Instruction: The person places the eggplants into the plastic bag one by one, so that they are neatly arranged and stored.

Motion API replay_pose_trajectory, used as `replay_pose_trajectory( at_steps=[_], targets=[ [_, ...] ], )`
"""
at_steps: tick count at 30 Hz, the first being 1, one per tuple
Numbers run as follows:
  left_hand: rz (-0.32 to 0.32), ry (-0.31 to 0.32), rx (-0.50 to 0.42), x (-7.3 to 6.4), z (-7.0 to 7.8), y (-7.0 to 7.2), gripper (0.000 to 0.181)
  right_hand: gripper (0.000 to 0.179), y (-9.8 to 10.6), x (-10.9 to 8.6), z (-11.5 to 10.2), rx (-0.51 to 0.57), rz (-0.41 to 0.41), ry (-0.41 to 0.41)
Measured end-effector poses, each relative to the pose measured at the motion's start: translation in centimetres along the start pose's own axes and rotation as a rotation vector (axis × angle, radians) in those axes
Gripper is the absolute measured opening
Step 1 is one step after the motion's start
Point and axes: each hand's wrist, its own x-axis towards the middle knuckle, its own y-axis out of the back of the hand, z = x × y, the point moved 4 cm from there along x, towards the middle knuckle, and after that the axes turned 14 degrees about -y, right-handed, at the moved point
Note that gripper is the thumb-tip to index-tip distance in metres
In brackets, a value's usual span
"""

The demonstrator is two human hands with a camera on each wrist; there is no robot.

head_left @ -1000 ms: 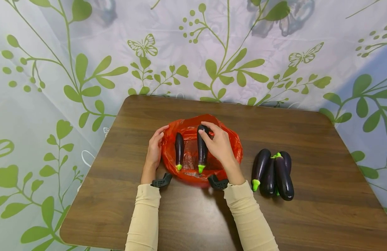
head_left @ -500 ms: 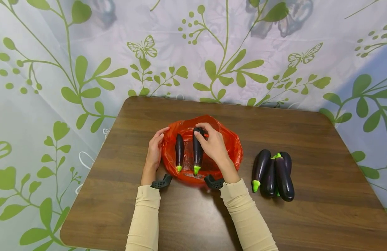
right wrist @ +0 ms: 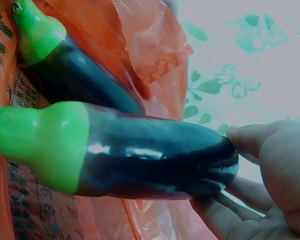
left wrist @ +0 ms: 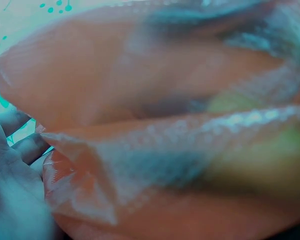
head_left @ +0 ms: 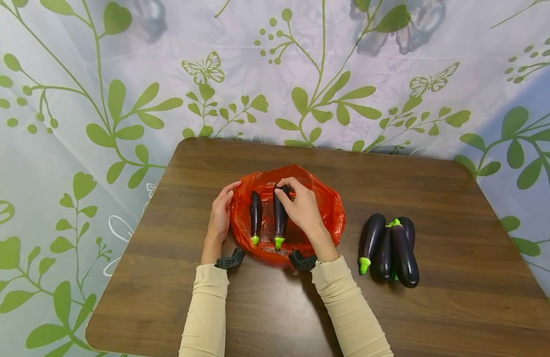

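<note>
An open red plastic bag (head_left: 333, 213) stands on the brown table. My right hand (head_left: 303, 206) pinches the rounded dark end of an eggplant (head_left: 280, 218) between thumb and fingers, its green stem end pointing toward me. In the right wrist view this eggplant (right wrist: 145, 152) spans the frame over the bag. Left of it, another eggplant (head_left: 255, 215) lies inside the bag. At the bag's left side, my left hand (head_left: 218, 215) rests with fingers extended along the plastic. Red plastic (left wrist: 90, 90) fills most of the left wrist view, beside the fingers (left wrist: 30, 147).
Several more eggplants (head_left: 384, 250) lie grouped on the table (head_left: 458, 277) right of the bag. Behind the table hangs a pale curtain (head_left: 275, 74) printed with green leaves and butterflies. A dark wrist mount (head_left: 230, 259) sits at the left cuff, with another (head_left: 302, 261) at the right.
My right hand has moved the held eggplant left, closer to the other one in the bag, and slightly toward me. The left hand has stayed at the bag's side.
</note>
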Motion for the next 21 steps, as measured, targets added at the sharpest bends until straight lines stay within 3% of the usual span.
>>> replay_pose_trajectory(
  at_steps=[13, 21],
  targets=[
    [0.000, -0.006, -0.001, 0.0, 0.2, -0.1, 0.048, 0.020, -0.8, 0.2, 0.4, 0.007, -0.015, -0.012],
    [0.000, -0.019, 0.020, 0.0, 0.3, -0.1, 0.048, 0.035, -1.2, 0.2, 0.6, -0.024, -0.067, 0.006]
  ],
)
